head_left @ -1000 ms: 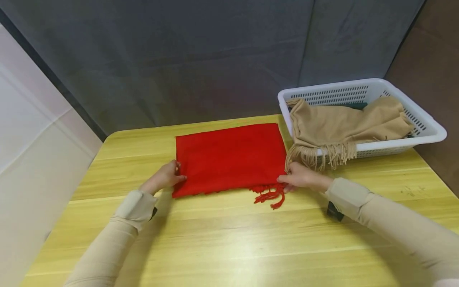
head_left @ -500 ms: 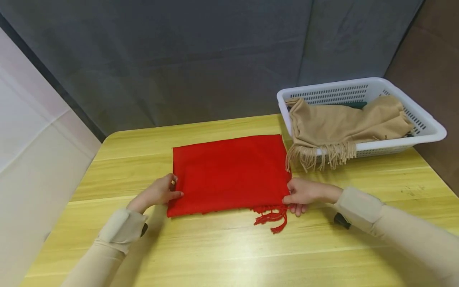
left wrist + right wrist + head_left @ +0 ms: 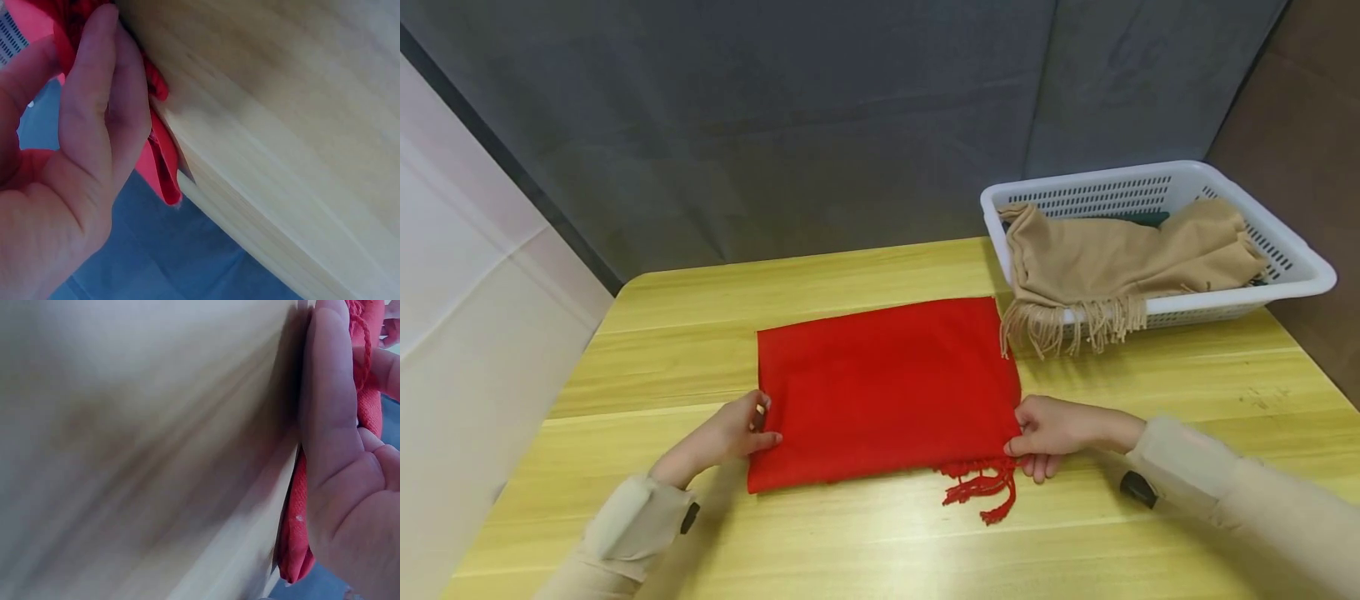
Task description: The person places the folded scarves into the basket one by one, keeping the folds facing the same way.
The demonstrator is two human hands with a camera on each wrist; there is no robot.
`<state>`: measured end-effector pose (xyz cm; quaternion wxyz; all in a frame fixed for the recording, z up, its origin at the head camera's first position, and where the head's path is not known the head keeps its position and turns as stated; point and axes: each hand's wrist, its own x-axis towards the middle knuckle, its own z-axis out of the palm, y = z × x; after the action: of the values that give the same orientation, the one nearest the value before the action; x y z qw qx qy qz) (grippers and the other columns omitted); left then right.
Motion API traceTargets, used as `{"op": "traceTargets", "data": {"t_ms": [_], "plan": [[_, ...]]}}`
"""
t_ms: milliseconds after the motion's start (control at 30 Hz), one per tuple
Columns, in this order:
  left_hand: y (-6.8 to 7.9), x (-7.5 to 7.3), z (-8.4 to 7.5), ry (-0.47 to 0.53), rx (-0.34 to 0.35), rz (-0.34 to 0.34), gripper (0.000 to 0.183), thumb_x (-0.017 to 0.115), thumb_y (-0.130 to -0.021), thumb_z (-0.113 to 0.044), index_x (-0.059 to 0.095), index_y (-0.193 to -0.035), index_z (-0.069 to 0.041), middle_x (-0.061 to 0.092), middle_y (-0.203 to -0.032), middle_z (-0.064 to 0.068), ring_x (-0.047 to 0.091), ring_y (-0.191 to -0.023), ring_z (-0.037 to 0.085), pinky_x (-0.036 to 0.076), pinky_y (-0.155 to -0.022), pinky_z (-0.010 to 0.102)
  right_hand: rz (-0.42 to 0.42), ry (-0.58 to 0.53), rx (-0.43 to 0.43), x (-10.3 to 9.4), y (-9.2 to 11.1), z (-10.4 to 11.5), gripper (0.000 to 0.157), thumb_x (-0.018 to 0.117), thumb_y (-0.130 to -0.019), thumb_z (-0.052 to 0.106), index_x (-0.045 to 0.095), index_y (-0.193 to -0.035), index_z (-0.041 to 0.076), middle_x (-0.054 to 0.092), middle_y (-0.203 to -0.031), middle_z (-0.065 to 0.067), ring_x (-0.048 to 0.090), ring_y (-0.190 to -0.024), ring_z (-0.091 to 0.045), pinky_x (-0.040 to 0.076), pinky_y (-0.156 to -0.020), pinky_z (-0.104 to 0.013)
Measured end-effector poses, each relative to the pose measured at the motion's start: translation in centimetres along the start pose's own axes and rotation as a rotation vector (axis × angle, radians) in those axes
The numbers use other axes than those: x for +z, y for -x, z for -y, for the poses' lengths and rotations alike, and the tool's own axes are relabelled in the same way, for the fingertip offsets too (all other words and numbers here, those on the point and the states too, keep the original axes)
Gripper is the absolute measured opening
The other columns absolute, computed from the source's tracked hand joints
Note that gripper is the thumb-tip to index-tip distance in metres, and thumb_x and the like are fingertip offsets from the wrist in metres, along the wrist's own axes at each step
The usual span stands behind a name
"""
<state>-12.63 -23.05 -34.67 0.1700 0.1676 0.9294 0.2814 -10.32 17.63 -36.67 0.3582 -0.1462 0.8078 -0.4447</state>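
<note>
A red fringed scarf (image 3: 887, 392), folded into a flat rectangle, lies on the wooden table. Its red tassels (image 3: 981, 487) stick out at the near right corner. My left hand (image 3: 722, 433) pinches the left edge, thumb on top and fingers at the side and underneath. On the opposite edge my right hand (image 3: 1056, 433) pinches the near right corner in the same way, just beside the tassels. In the left wrist view the folded layers of the scarf (image 3: 159, 165) show past the fingers. The right wrist view has the scarf's thick folded side (image 3: 297, 519) behind the palm.
A white plastic basket (image 3: 1240, 296) stands at the back right of the table (image 3: 850, 550). A tan fringed scarf (image 3: 1112, 258) lies in it, its fringe hanging over the front rim. Something dark green (image 3: 1142, 218) shows behind it. A grey cloth wall (image 3: 820, 125) rises behind the table.
Both hands have drawn the red scarf toward the near side of the table, with a slight shift of its right end to the right. The basket and tan scarf have stayed put.
</note>
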Motion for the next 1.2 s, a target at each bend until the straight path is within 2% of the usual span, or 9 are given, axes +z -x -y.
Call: {"op": "traceTargets", "data": {"t_ms": [233,600,767,1000,1200], "plan": [[0.8,0.2,-0.1,-0.019,0.025,0.040,0.033,0.070,-0.073,-0.007,0.041,-0.087,0.001,0.044,-0.064,0.002,0.040,-0.056,0.013,0.034,-0.051,0.024,0.033,-0.015,-0.034,1.0,1.2,-0.2,0.023,0.055,-0.085,0.008,0.042,-0.069,-0.001,0.060,-0.056,-0.012,0.060,-0.046,-0.018,0.050,-0.046,-0.031],[1.9,0.7,-0.3,0.164,-0.103,0.122,0.036,0.072,-0.071,-0.007,0.039,-0.086,-0.001,0.042,-0.063,0.003,0.042,-0.045,0.012,0.043,-0.042,0.026,0.065,-0.076,-0.031,2.5,2.6,-0.8,0.023,0.056,-0.086,0.009,0.040,-0.071,-0.001,0.060,-0.057,-0.012,0.060,-0.047,-0.020,0.050,-0.046,-0.031],[2.4,0.9,-0.1,0.199,-0.104,0.143,0.037,0.072,-0.072,-0.008,0.039,-0.086,-0.001,0.041,-0.062,0.003,0.046,-0.041,0.013,0.046,-0.041,0.030,0.076,-0.075,-0.045,3.0,3.1,-1.1,0.024,0.056,-0.086,0.010,0.042,-0.070,-0.002,0.060,-0.056,-0.012,0.061,-0.048,-0.025,0.050,-0.045,-0.032],[2.7,1.1,-0.1,0.198,-0.098,0.130,0.038,0.072,-0.072,-0.011,0.038,-0.086,-0.001,0.042,-0.063,0.004,0.045,-0.044,0.014,0.046,-0.041,0.030,0.087,-0.096,-0.062,3.1,3.3,-1.2,0.026,0.057,-0.086,0.013,0.043,-0.070,-0.002,0.060,-0.056,-0.013,0.061,-0.051,-0.033,0.050,-0.045,-0.034],[2.9,0.5,0.1,0.133,-0.083,0.122,0.036,0.070,-0.075,-0.017,0.041,-0.088,0.000,0.047,-0.065,0.004,0.047,-0.051,0.015,0.043,-0.046,0.027,0.101,-0.138,-0.057,2.6,3.5,-1.2,0.031,0.057,-0.087,0.022,0.048,-0.071,-0.003,0.061,-0.060,-0.013,0.062,-0.052,-0.023,0.051,-0.048,-0.034]]}}
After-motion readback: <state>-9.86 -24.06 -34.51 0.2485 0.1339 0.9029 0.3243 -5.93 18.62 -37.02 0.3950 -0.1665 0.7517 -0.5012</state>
